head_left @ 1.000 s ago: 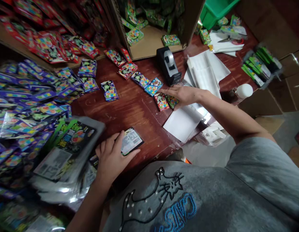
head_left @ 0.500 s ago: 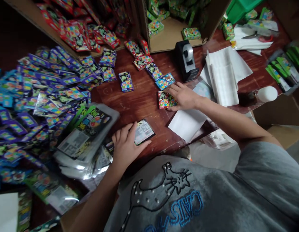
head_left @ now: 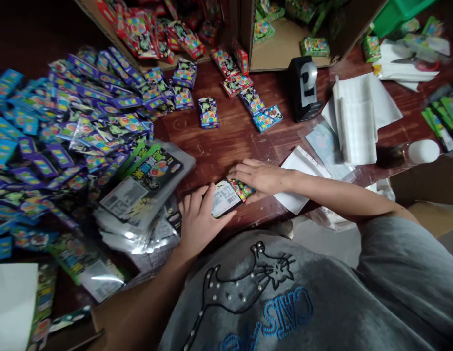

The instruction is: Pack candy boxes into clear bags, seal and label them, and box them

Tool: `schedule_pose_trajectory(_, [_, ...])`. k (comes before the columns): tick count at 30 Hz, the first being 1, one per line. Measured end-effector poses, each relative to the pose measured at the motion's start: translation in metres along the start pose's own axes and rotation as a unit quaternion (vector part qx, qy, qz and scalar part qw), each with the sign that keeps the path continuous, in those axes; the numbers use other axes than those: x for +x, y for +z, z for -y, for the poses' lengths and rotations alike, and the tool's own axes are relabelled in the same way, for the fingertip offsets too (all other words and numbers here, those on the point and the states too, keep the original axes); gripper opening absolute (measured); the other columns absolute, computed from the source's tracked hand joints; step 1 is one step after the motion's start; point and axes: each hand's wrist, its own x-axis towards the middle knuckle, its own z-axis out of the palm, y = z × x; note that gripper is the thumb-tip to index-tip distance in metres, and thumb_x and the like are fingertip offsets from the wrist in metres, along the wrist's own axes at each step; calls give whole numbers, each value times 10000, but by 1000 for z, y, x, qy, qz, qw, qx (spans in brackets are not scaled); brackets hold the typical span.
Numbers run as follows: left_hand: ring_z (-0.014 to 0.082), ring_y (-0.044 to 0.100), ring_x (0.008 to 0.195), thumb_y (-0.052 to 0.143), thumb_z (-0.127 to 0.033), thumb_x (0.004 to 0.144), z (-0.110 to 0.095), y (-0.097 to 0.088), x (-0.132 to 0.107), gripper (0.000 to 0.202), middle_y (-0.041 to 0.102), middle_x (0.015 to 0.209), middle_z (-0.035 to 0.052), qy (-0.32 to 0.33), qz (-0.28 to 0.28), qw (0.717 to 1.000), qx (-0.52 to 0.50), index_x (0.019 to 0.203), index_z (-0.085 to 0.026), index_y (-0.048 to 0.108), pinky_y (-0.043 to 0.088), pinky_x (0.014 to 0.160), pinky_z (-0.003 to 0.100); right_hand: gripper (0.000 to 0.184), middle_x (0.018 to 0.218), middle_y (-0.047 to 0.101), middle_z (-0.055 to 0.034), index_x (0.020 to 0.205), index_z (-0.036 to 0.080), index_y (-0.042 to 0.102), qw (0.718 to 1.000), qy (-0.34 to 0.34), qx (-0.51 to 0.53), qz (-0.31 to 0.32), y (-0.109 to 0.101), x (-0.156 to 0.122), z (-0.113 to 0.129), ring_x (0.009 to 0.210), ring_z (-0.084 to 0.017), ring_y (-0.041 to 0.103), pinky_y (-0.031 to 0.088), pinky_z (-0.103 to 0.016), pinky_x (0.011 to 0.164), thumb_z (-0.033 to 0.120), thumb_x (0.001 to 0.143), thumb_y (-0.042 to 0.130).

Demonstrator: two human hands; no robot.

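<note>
My left hand [head_left: 200, 214] lies over a printed plastic bag [head_left: 226, 197] flat on the table, thumb and fingers gripping its two sides. The bag's pale label with a barcode faces up. My right hand [head_left: 258, 178] is closed over small red and green candy boxes [head_left: 242, 189] at the bag's right end. Part of the boxes is hidden under the fingers, and I cannot tell how far they are inside the bag. Beside my left hand sits a stack of similar printed bags [head_left: 146, 183].
A heap of purple and blue boxes [head_left: 76, 112] fills the left. Cartons with red boxes [head_left: 142, 34] and green boxes [head_left: 314, 46] stand behind. A tape dispenser [head_left: 305, 90], white paper sheets [head_left: 358, 119] and a white-capped bottle [head_left: 423, 151] are at right.
My right hand has slid the red and green boxes left and nearer, up against the printed bag. My left hand stays on the bag. The whole view has shifted somewhat.
</note>
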Motion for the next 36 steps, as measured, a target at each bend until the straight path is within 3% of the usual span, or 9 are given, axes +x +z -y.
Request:
schedule_pose_trajectory(4, [441, 590, 1244, 807, -634, 873, 2, 0, 3, 911, 650, 1457, 236, -10, 1, 1000, 10, 1579, -125, 534, 425, 1024, 534, 1064, 1649, 447, -284, 1669, 109, 304, 999, 7, 30, -31, -4, -8, -20, 1531, -420, 445, 326, -677, 1284, 589, 876, 827])
schedule_pose_trajectory(11, [445, 598, 1260, 819, -604, 865, -5, 6, 14, 902, 642, 1436, 245, -9, -8, 1000, -14, 1575, -124, 536, 446, 1076, 570, 909, 1543, 585, -223, 1615, 121, 434, 997, -15, 73, 1, -1, 2, -25, 1497, -380, 526, 203, -697, 1350, 461, 880, 847])
schedule_pose_trajectory(16, [452, 585, 1354, 853, -601, 832, -14, -1, 23, 958, 599, 1461, 256, -92, -51, 992, -65, 1600, -149, 501, 470, 1133, 607, 964, 1656, 483, -237, 1662, 167, 406, 976, 82, 146, -141, -5, -7, -4, 1557, -379, 477, 408, -611, 1291, 637, 915, 795])
schedule_pose_trajectory(19, [433, 575, 1396, 910, -581, 773, -17, -4, 35, 1044, 573, 1488, 239, -161, -88, 970, -157, 1630, -181, 469, 501, 1152, 589, 646, 1459, 681, -173, 1552, 180, 549, 937, 144, 225, -226, -3, -10, 12, 1305, -286, 692, 579, -488, 1131, 536, 1031, 688])
schedule_pose_trajectory(21, [372, 635, 1333, 842, -527, 862, -17, -1, 44, 898, 614, 1454, 198, -178, -82, 945, -262, 1626, -226, 480, 536, 1135, 558, 502, 1401, 730, -133, 1507, 197, 600, 921, 152, 260, -248, -2, -8, 15, 1218, -242, 729, 595, -446, 1089, 443, 1071, 642])
schedule_pose_trajectory(24, [290, 698, 1257, 686, -427, 996, -19, 9, 53, 661, 684, 1421, 138, -167, -43, 885, -433, 1610, -280, 487, 555, 1136, 519, 415, 1382, 744, -115, 1460, 220, 665, 924, 143, 254, -247, -3, -7, 8, 1239, -228, 710, 566, -450, 1119, 372, 1075, 630])
schedule_pose_trajectory(27, [279, 692, 1303, 682, -394, 998, -27, 17, 55, 649, 686, 1453, 136, -174, -45, 841, -511, 1600, -272, 472, 548, 1156, 490, 343, 1264, 766, -116, 1376, 208, 737, 937, 127, 237, -223, -8, -8, -2, 1163, -214, 710, 577, -438, 1081, 330, 1093, 586])
schedule_pose_trajectory(31, [260, 746, 1172, 753, -418, 947, -26, 16, 46, 690, 731, 1319, 129, -176, -26, 840, -512, 1567, -263, 492, 625, 1013, 425, 332, 1190, 739, -127, 1339, 182, 761, 945, 113, 243, -189, -9, -10, -4, 1124, -209, 699, 582, -429, 1057, 298, 1101, 562])
schedule_pose_trajectory(36, [237, 774, 1033, 817, -468, 886, 6, 2, 29, 594, 771, 1157, 96, -149, 35, 865, -479, 1381, -227, 592, 646, 916, 392, 330, 1283, 695, -132, 1344, 191, 752, 933, 110, 286, -188, 10, -6, 17, 1237, -207, 657, 553, -444, 1126, 290, 1109, 544])
